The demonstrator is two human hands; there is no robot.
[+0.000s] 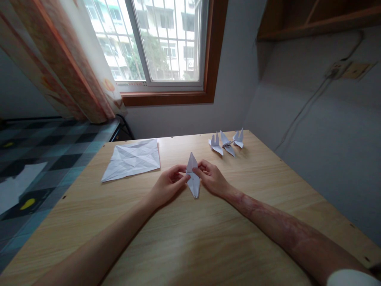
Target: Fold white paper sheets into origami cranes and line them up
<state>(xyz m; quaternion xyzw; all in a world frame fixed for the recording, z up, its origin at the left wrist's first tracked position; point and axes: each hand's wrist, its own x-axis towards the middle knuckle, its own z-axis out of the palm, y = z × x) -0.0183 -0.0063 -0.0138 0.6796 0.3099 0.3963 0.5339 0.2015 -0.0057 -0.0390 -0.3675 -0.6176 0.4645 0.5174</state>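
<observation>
A folded white paper (194, 184), long and diamond-shaped with a pointed top and a narrow split lower end, is held over the middle of the table. My left hand (171, 182) pinches its left edge between thumb and fingers. On the opposite edge, my right hand (211, 176) grips it, the thumb lying on the front face near the centre. Fingertips behind the paper are partly hidden. Left of my hands lies a creased white sheet (135, 159), spread flat. Beyond my right hand stand folded paper cranes: one on the left (216, 145), a middle one (228, 147) and one on the right (238, 139).
The wooden table (166, 246) carries all of this. To the left is a bed with a checked cover (53, 159) and white paper (22, 184) on it. A curtain (68, 59) hangs by the window; a wall shelf (321, 24) and a cable (303, 107) are right.
</observation>
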